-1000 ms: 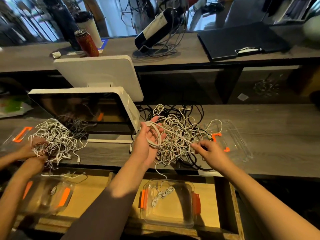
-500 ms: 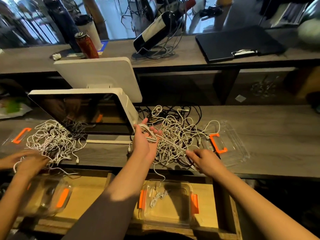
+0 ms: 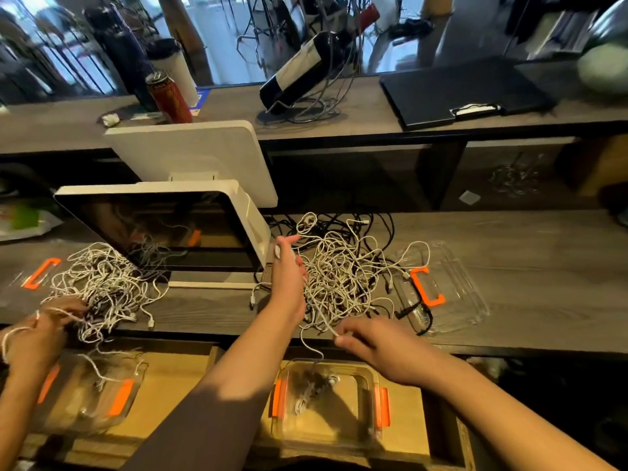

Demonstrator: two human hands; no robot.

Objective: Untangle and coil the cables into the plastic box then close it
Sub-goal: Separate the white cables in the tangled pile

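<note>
A tangle of white and black cables point(image 3: 343, 273) lies on the dark wooden counter. My left hand point(image 3: 287, 277) is raised at the tangle's left edge and holds a white cable coil. My right hand point(image 3: 377, 341) pinches a white cable strand at the counter's front edge. That strand hangs down into the clear plastic box point(image 3: 367, 440) with orange clips, which stands in the open drawer below and holds a little cable. The clear lid point(image 3: 455, 297) with an orange handle lies on the counter right of the tangle.
A white point-of-sale screen point(image 3: 163, 229) stands left of my tangle. At the far left another person's hands point(image 3: 37, 331) work a second white cable heap point(image 3: 102, 287) over a second box point(image 3: 88, 399). A wine bottle stand point(image 3: 302, 73) and black folder point(image 3: 458, 90) sit on the upper shelf.
My right hand has pulled back from the tangle toward the counter's front edge, drawing a strand with it. My left hand stays raised with its coil. The other person's hands keep pulling cable.
</note>
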